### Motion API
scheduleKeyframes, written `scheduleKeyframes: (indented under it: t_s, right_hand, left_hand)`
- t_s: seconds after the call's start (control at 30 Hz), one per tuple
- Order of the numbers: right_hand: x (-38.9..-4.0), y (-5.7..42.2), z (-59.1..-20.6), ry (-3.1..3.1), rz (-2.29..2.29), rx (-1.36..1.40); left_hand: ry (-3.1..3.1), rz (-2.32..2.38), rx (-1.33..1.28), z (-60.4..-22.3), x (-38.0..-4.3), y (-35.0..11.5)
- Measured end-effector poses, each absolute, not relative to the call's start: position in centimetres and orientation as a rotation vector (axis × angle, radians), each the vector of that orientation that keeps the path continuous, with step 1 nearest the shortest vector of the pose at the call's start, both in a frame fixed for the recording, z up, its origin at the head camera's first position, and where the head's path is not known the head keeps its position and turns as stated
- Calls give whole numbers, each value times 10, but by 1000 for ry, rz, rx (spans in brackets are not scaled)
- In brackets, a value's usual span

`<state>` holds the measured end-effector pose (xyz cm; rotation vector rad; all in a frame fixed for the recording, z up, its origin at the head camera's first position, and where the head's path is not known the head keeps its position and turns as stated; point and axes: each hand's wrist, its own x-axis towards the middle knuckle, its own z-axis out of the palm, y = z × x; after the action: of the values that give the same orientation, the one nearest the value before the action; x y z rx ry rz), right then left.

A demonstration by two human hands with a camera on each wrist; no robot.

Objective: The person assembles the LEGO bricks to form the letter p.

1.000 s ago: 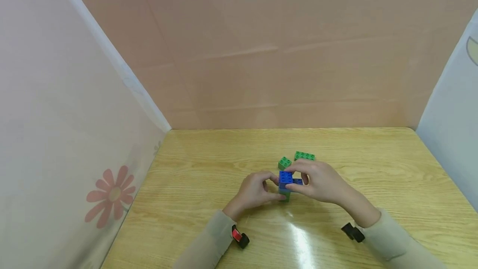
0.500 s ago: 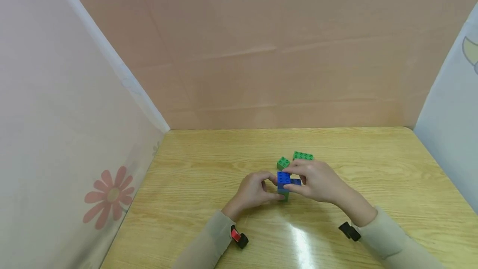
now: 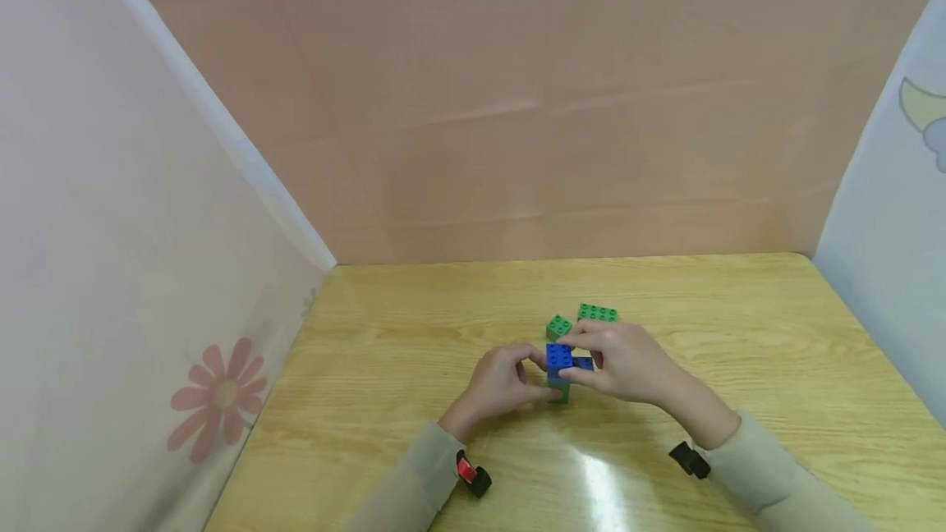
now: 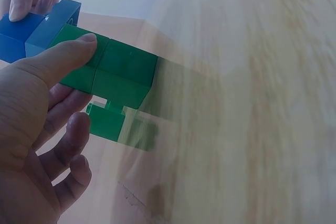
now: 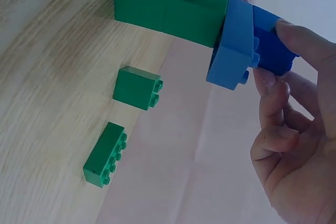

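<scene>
A stack of toy building bricks stands on the table. At its base are two green bricks, one above the other. Over them lies a longer lighter-blue brick, which juts out to the right. A darker blue brick forms the top. My left hand grips the upper green part between thumb and fingers, the thumb flat on its side in the left wrist view. With thumb and fingers, my right hand pinches the top blue brick. Whether that brick is fully seated cannot be told.
Behind the stack sit a small green brick and a longer green brick, studs up. The wooden table meets a pinkish back sheet. Pale side sheets flank it, the left one with a flower print.
Both hands keep their hold on the stack with hardly any movement. The whole head view has shifted slightly; the loose green bricks stay where they were.
</scene>
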<state>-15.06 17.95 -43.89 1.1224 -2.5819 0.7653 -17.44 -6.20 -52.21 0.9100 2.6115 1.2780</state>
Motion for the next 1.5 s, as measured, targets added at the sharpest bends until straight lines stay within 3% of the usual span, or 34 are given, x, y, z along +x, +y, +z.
scheduleKeyframes:
  t_s: [0.43, 1.1, 1.5]
  right_hand:
    - [-160, 189, -447, -2562, 969, 1095]
    - [-214, 206, -484, -2768, 1322, 835]
    - [-233, 200, -502, -2930, 1359, 843]
  left_hand:
    - [2627, 1259, 898, -520, -174, -60]
    - [2631, 1245, 855, -523, -170, -61]
    - [2593, 1306, 883, -519, -170, -61]
